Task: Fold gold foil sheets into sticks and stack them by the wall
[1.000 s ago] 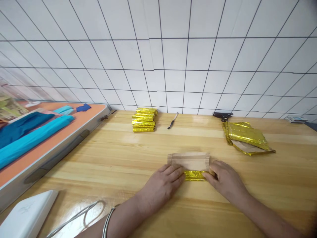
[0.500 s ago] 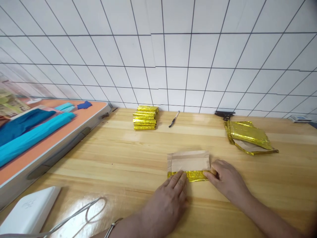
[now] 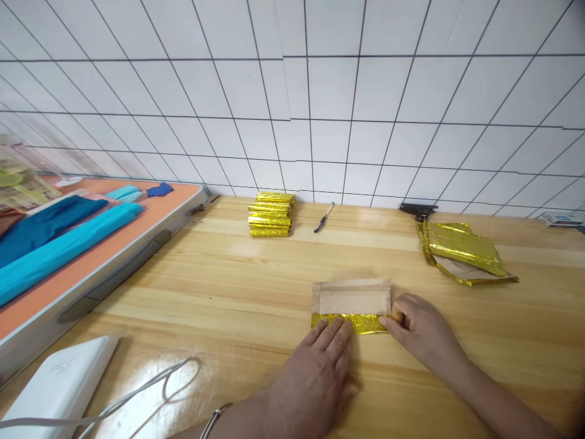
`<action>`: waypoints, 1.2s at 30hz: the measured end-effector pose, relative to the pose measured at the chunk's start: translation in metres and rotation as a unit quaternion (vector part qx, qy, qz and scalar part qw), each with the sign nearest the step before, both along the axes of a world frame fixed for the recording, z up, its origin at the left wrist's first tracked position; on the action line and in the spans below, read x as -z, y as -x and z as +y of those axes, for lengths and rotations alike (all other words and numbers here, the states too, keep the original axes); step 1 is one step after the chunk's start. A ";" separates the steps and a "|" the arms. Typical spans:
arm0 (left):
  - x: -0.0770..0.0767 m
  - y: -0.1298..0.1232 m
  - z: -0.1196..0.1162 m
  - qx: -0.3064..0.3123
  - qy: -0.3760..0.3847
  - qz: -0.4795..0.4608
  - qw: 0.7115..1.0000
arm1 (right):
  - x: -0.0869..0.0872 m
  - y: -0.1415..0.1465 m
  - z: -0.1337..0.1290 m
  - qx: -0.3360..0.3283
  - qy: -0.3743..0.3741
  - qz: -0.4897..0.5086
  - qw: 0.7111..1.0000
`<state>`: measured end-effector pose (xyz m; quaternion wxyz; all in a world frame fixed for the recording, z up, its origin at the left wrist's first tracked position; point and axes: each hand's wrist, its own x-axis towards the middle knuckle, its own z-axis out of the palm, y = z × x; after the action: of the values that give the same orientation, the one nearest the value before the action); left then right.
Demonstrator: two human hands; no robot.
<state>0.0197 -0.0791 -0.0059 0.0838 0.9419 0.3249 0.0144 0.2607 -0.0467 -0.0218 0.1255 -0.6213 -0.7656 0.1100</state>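
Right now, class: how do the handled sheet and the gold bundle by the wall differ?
The sheet shows brown and gold; the bundle only gold. The sheet lies mostly flat; the bundle is ridged. The left hand rests on the sheet; no hand touches the bundle. Both show shiny gold.

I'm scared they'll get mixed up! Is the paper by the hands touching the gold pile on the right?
Apart. The head view shows bare wooden table between the brown-and-gold paper and the gold pile.
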 end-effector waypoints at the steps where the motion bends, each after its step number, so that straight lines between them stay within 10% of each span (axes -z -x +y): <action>1: 0.000 0.000 0.000 -0.001 0.001 -0.001 1.000 | -0.001 0.000 0.000 -0.001 -0.002 0.001 1.000; 36: 0.000 -0.001 0.003 -0.018 0.006 -0.052 0.998 | -0.004 -0.012 -0.003 0.003 0.044 0.103 0.994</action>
<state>0.0202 -0.0762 -0.0061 0.1056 0.9335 0.3368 0.0626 0.2726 -0.0501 -0.0177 0.1771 -0.6142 -0.7409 0.2063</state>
